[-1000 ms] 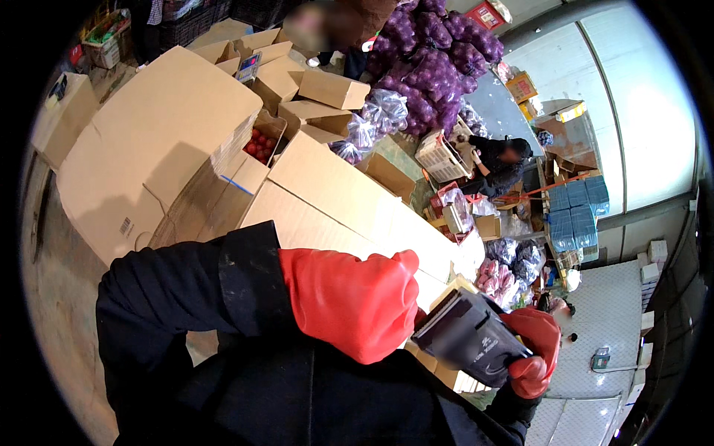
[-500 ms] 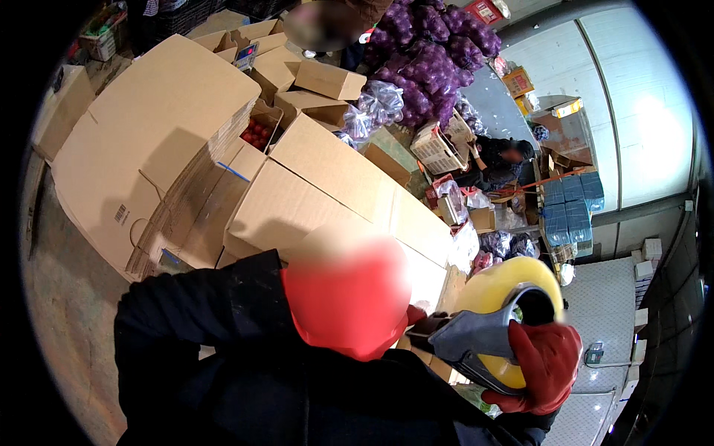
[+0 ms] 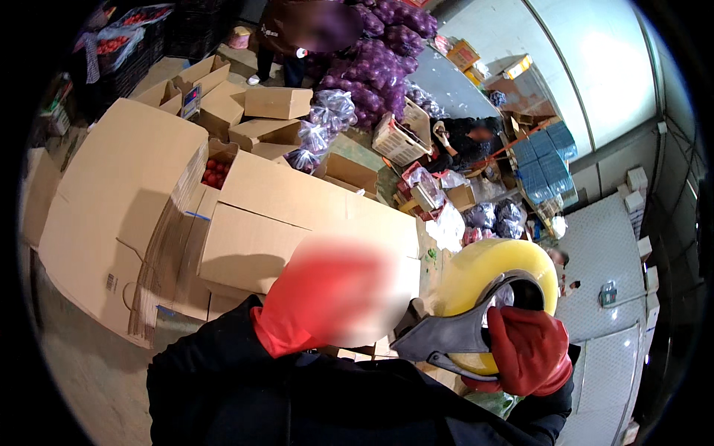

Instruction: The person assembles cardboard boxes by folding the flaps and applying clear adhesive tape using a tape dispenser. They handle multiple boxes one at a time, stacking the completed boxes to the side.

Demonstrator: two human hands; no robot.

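My right hand (image 3: 529, 351), in a red glove, is wrapped round the grip of a dark grey tape dispenser (image 3: 446, 334). A large roll of yellow packing tape (image 3: 476, 266) is loaded on it. My left hand (image 3: 316, 301), also red-gloved, is over the near side of a closed brown carton (image 3: 290, 189). Blur covers its fingers, so their pose and any contact with the carton are hidden. The dispenser's dark front end points left, toward that hand.
Flattened cardboard (image 3: 111, 215) is stacked at left. A box of red tomatoes (image 3: 216, 173) and open cartons (image 3: 271, 134) stand beyond. Purple net sacks (image 3: 372, 78) are piled at the back. One person (image 3: 468, 141) crouches by a white crate (image 3: 401, 137); another (image 3: 297, 33) stands at the back.
The view has shifted, so the cartons and sacks appear farther left and the cardboard stack lower. My right hand still grips the tape dispenser, slightly left in the picture. My left hand stays over the carton.
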